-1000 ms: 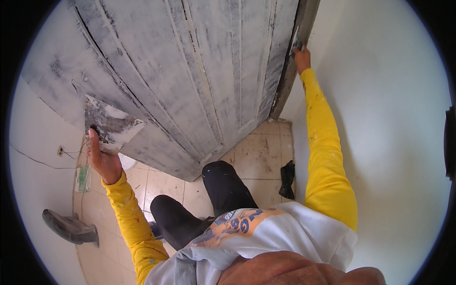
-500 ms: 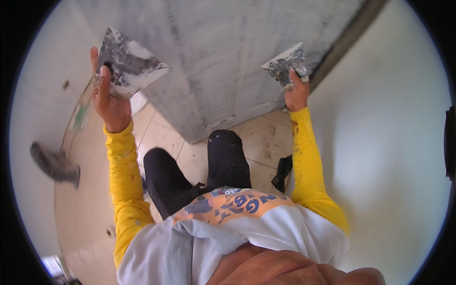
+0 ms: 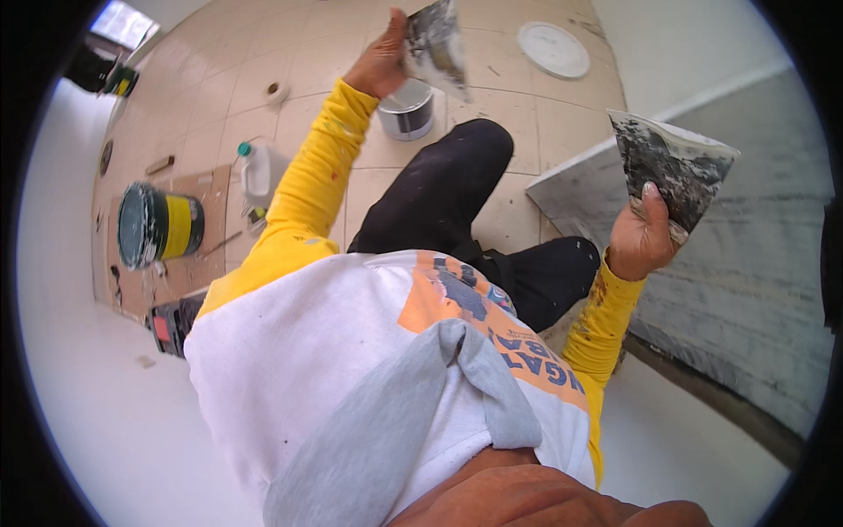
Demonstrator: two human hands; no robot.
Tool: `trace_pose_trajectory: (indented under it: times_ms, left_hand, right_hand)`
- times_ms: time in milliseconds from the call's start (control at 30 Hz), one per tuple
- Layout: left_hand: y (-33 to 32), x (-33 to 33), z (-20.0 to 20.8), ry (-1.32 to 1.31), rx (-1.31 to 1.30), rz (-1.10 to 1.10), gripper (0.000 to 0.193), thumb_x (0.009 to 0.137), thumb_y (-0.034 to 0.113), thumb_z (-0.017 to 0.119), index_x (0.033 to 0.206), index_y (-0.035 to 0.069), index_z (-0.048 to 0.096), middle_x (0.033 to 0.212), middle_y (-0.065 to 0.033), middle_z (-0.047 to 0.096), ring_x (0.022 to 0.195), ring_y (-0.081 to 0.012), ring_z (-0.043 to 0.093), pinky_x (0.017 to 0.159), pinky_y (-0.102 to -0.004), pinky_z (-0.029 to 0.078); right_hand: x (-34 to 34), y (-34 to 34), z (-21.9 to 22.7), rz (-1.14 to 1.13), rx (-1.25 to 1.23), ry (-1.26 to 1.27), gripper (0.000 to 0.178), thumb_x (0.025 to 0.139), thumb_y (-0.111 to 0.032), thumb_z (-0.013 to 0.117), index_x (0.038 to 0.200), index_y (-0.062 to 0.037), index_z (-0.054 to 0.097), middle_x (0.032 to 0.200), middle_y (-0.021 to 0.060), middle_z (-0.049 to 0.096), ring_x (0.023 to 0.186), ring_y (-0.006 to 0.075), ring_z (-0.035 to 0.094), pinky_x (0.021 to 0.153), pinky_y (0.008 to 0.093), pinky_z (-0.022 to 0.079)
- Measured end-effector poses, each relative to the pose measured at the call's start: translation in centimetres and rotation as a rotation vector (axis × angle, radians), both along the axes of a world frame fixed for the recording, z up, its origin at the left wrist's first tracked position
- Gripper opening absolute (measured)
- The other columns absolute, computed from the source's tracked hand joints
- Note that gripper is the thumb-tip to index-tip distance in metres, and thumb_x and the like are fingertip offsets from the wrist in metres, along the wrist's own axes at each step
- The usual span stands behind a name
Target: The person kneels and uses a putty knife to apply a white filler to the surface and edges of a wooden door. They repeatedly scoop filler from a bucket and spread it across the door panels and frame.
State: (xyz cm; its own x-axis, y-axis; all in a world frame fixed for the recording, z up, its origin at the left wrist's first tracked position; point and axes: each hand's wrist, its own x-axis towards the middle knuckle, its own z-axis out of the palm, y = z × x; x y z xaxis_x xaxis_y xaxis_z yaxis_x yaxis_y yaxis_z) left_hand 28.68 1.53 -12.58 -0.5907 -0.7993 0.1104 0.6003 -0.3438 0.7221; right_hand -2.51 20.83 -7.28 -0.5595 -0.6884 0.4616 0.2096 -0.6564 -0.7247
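My left hand [image 3: 381, 60] is raised at the top centre, closed on a putty knife [image 3: 436, 46] with a broad blade smeared grey and white. Below that blade a small open bucket [image 3: 407, 121], holding something whitish, stands on the floor, partly hidden by my hand and sleeve. On the right, my right hand [image 3: 639, 239] grips a second putty knife [image 3: 674, 169], its thumb lying along the dark, white-streaked blade. Behind this blade a large grey-white panel [image 3: 746, 272] stands along the right side. The handles of both knives are hidden in my hands.
A round white lid [image 3: 553, 49] lies on the tiled floor at the far right. To my left are a white jug [image 3: 262, 174] with a green cap, a roll of tape [image 3: 276, 92] and a dark green tub [image 3: 149, 227] on cardboard [image 3: 211, 189]. White walls border the floor.
My view has swung to the left, away from the panel, which now stands at the right. The bucket, lid and tub have come into sight. Both hands still hold their putty knives.
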Motion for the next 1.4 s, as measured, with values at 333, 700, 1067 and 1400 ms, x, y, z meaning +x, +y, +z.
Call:
trace_pose_trajectory:
  times_ms: [333, 700, 1067, 1400]
  left_hand:
    - [-10.6, 12.8, -20.5, -1.922, -0.112, 0.252, 0.06, 0.079, 0.051, 0.057, 0.102, -0.004, 0.065, 0.103, -0.0248, 0.063, 0.095, -0.0331, 0.063, 0.081, -0.0382, 0.048]
    - [-16.1, 8.2, -25.9, -1.894, -0.241, 0.006, 0.047, 0.077, 0.041, 0.061, 0.105, 0.004, 0.066, 0.112, -0.0196, 0.062, 0.102, -0.0328, 0.061, 0.087, -0.0382, 0.047]
    - [-12.0, 11.4, -22.2, -1.217, 0.302, 0.147, 0.026, 0.084, 0.026, 0.057, 0.086, 0.002, 0.067, 0.075, -0.0068, 0.064, 0.06, -0.013, 0.056, 0.052, -0.0281, 0.043]
    - [-5.2, 13.7, -3.6, -1.389, -0.262, 0.238, 0.026, 0.08, 0.025, 0.057, 0.072, 0.001, 0.061, 0.061, 0.0006, 0.052, 0.054, -0.0066, 0.044, 0.051, -0.0232, 0.036]
  right_hand:
    - [6.4, -4.7, -5.9, -0.043, 0.132, 0.496, 0.013, 0.075, 0.009, 0.063, 0.087, 0.0043, 0.066, 0.095, 0.0162, 0.066, 0.083, 0.0249, 0.065, 0.075, 0.0318, 0.049]
    - [7.6, -7.0, -9.7, -0.386, 0.173, 1.041, 0.015, 0.071, 0.01, 0.065, 0.084, 0.0007, 0.069, 0.094, 0.0185, 0.067, 0.083, 0.0311, 0.065, 0.076, 0.0348, 0.05]
    - [7.9, -14.2, -13.0, -0.151, 0.127, 1.267, 0.024, 0.07, 0.007, 0.061, 0.093, -0.0002, 0.066, 0.091, 0.0138, 0.065, 0.083, 0.0291, 0.063, 0.077, 0.0327, 0.048]
    - [18.3, -27.0, -25.2, 0.346, 0.881, 0.626, 0.029, 0.068, -0.012, 0.064, 0.09, 0.0066, 0.061, 0.083, 0.0166, 0.066, 0.076, 0.0267, 0.064, 0.07, 0.0352, 0.049]
